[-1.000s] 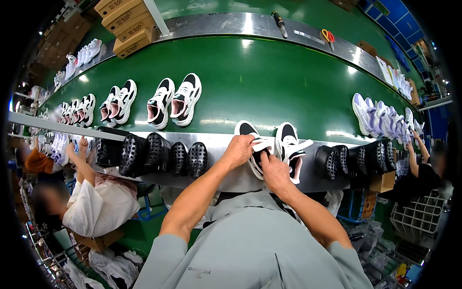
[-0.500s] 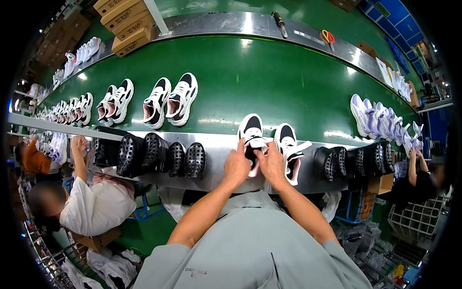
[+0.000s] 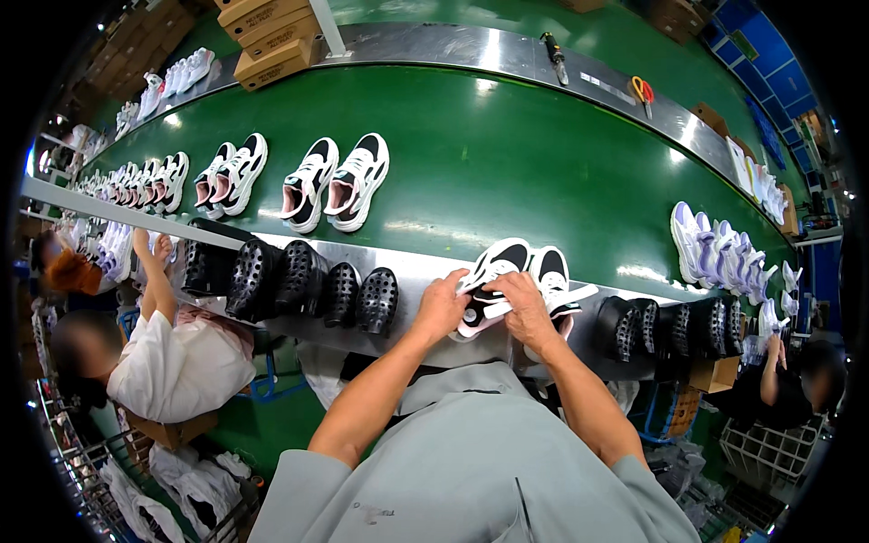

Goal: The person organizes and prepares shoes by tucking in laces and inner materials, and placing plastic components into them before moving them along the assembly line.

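Note:
A black and white sneaker [image 3: 504, 257] lies tilted between my hands at the metal front edge of the bench, its toe pointing away. My left hand [image 3: 442, 308] is closed on the left side of its opening, by a white strap or lace. With bent fingers my right hand [image 3: 527, 308] pinches the sneaker at the tongue and a white strip there; the fingertips are partly hidden. Right beside it stands the matching sneaker [image 3: 549, 264], a loose white strap [image 3: 576, 294] sticking out to the right, its heel partly behind my right hand.
Black studded shoe forms [image 3: 377, 300] stand left of me, and more black forms [image 3: 625, 328] on the right. Further off on the green belt [image 3: 489, 163] are paired black and white sneakers [image 3: 358, 184] and purple-white ones [image 3: 692, 240]. Co-workers sit at both sides. Scissors [image 3: 643, 91] lie on the far rail.
The held sneaker has turned, its toe now pointing right and against the other one. My right hand has shifted over its opening, and my left hand has moved to its side. The view has swung slightly.

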A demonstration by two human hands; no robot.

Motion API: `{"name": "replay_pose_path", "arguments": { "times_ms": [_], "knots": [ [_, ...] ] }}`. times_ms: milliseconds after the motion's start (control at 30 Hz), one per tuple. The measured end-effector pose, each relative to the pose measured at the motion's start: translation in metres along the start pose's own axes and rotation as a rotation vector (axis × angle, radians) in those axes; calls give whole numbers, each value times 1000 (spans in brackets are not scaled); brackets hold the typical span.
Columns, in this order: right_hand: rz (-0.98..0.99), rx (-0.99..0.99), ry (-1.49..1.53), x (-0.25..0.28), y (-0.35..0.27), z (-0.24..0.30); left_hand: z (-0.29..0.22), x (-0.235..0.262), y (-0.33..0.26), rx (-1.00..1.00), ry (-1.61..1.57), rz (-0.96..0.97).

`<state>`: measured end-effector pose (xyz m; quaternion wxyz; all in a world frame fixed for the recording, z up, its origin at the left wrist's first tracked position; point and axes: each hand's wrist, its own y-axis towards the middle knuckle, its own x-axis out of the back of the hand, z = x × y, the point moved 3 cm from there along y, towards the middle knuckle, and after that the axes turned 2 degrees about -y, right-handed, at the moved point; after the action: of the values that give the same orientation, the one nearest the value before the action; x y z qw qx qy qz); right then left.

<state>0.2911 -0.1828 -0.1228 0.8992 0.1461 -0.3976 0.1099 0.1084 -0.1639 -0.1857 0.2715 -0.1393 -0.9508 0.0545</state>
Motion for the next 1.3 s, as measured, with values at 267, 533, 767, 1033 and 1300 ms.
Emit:
{"name": "replay_pose_path", "arguments": {
  "times_ms": [267, 533, 767, 1033, 1300],
  "knots": [
    [-7, 27, -220, -17, 10, 14, 0, -6, 1, 17, 21, 62],
    [-369, -124, -115, 1, -11, 15, -70, 11, -12, -289, 252, -3],
    [-518, -794, 582, -7, -29, -24, -55, 13, -3, -687, 424, 45],
    [-371, -548, 347, -1, -8, -13, -72, 8, -16, -828, 448, 46],
    [-81, -677, 785, 4, -10, -15, -50, 21, -56, -546, 317, 107]
  ]
}}
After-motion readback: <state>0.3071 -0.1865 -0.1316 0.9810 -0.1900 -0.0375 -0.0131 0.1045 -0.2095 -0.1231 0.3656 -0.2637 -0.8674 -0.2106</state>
